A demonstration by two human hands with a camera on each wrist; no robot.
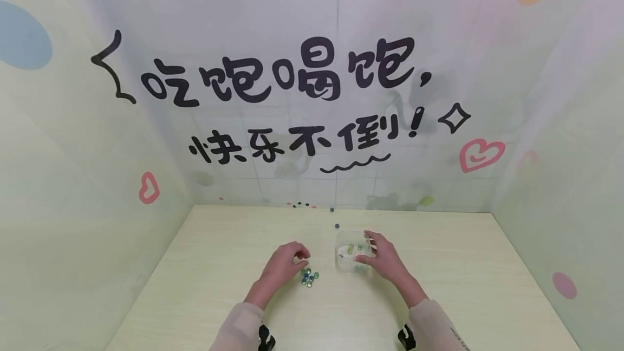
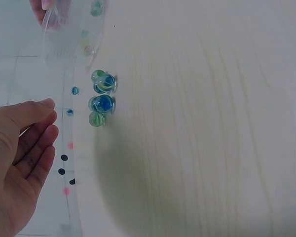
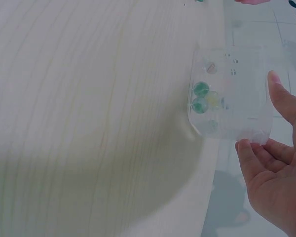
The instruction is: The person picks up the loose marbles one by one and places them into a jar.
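Note:
A clear plastic container (image 1: 345, 265) stands on the table, with several green and pale glass marbles (image 3: 201, 89) at its bottom. My right hand (image 1: 388, 260) grips its right side, the thumb in front and the fingers curled behind. Left of the container, a small cluster of blue and green glass marbles (image 1: 309, 278) lies loose on the tabletop. Just above and beside this cluster is my left hand (image 1: 286, 260), its fingers loosely bent. In the left wrist view, no marble shows between the thumb and fingers of that hand (image 2: 19, 163).
Two stray dark blue marbles, one (image 1: 337, 226) behind the container and another (image 1: 332, 209) by the back edge, lie on the pale wooden table (image 1: 205, 275). A printed curtain (image 1: 273, 188) encloses the table at the back and sides.

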